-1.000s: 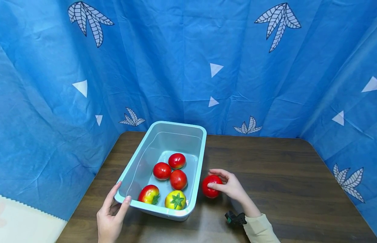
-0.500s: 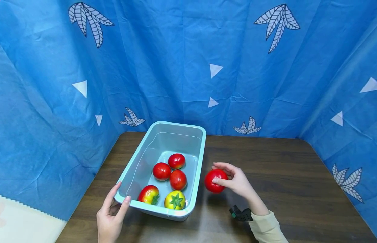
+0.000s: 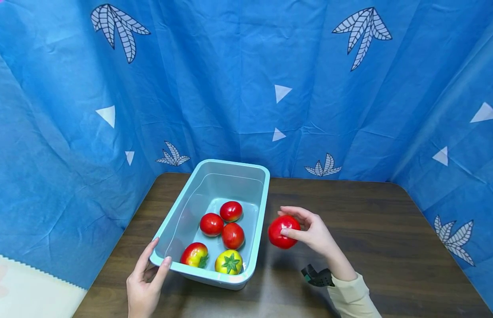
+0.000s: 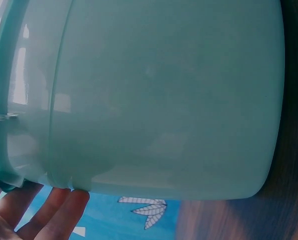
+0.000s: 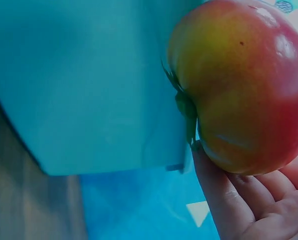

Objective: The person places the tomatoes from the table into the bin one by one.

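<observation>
A red tomato (image 3: 283,231) is held in my right hand (image 3: 313,231), just right of the bin and raised over the table. The right wrist view shows the tomato's yellow-red side (image 5: 238,90) with a green stem facing the bin, fingers curled against it. My left hand (image 3: 146,282) grips the near left corner of a pale blue-green plastic bin (image 3: 178,201), thumb over the rim. In the left wrist view its fingertips (image 4: 79,197) press the bin's outer wall (image 4: 163,100). Several tomatoes lie inside the bin, among them a red one (image 3: 231,211) and a yellow one (image 3: 229,262) with green leaves up.
The bin stands on a dark wood table (image 3: 369,247), left of its middle. A blue cloth (image 3: 238,79) with leaf and triangle prints hangs behind and along both sides. A black wrist device (image 3: 317,276) sits by the right sleeve (image 3: 351,293).
My right hand has lifted the tomato up from the table beside the bin and shifted it slightly right and away from me. The left hand and the bin have stayed put.
</observation>
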Motion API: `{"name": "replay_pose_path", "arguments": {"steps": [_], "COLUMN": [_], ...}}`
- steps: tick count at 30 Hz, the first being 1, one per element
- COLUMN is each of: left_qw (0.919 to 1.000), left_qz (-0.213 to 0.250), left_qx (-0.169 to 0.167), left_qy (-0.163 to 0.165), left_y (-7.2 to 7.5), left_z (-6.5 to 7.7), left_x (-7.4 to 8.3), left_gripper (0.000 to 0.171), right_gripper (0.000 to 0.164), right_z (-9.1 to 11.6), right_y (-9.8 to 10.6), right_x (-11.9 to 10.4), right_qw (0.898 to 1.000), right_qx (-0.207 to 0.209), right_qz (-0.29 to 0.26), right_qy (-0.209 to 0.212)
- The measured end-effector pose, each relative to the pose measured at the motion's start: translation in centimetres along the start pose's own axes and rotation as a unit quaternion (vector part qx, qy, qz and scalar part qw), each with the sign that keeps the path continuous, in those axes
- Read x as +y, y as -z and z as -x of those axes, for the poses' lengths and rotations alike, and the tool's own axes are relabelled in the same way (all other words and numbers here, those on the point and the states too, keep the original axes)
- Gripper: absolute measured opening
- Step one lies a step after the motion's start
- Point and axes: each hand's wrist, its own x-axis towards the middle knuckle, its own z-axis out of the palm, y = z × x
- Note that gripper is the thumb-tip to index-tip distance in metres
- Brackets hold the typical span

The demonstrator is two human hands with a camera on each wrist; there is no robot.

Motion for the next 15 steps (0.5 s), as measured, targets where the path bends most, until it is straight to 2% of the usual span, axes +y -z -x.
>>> {"name": "replay_pose_path", "arguments": {"steps": [15], "left_qw": [1.0000], "left_qz": [0.001], "left_qx": [0.001], "left_qy": [-0.004], "left_y": [0.0], "left_z": [0.1], "left_x": [0.0], "left_gripper": [0.056], "right_gripper": [0.060], "right_z": [-1.4], "right_y": [-0.8], "right_x": [-2.7], "right_qw": [1.000], "right_qx": [-0.004], "right_qz": [-0.019], "right_qy": [0.018]}}
